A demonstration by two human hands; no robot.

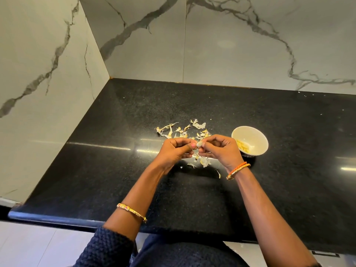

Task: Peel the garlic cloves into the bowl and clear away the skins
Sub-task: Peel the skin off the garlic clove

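Meeting above the black granite counter (119, 170), both hands pinch one pale garlic clove (199, 144) between their fingertips. The left hand (174, 151) curls its fingers inward with the thumb pressed to the clove; the right hand (221, 149) does the same from the other side, its wrist wearing an orange thread and bangle (238, 170). A gold bracelet (132, 211) sits further up the left forearm. Just right of the right hand stands a small white bowl (258, 135) holding a few peeled cloves (243, 146). Papery garlic skins (181, 130) lie scattered on the counter beyond and beneath the hands, near the bowl but apart from it. Veined marble walls (231, 45) back the counter.
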